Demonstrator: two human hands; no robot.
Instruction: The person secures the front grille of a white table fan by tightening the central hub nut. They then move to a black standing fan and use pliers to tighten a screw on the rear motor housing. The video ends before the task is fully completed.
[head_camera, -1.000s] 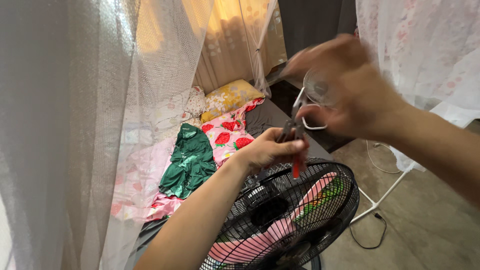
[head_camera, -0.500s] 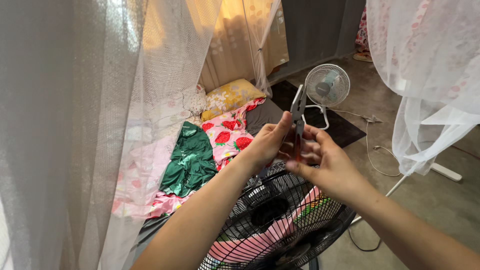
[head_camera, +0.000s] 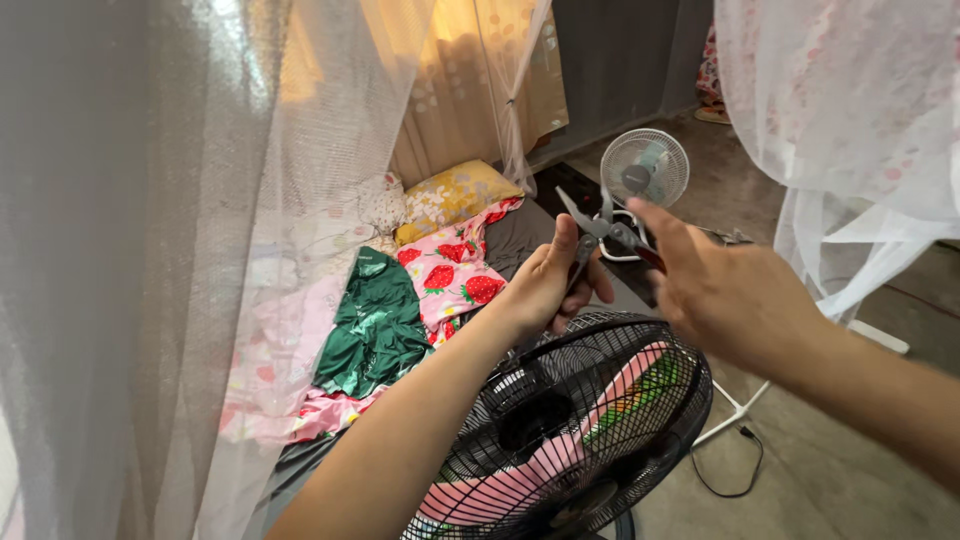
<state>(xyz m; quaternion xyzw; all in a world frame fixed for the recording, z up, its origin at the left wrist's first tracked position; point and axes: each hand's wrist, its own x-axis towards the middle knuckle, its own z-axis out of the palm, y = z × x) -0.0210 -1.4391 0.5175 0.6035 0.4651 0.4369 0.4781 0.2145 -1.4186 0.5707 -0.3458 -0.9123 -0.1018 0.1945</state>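
Grey steel pliers with open jaws and dark red handles (head_camera: 598, 232) sit between both hands above the black wire-grille fan with pink blades (head_camera: 570, 430). The left hand (head_camera: 545, 285) wraps its fingers around one handle, thumb up. The right hand (head_camera: 725, 290) grips the other handle, forefinger stretched along it. Beyond stand a small white fan (head_camera: 644, 168), a strawberry-print cloth (head_camera: 455, 275) and a white net curtain (head_camera: 180, 250).
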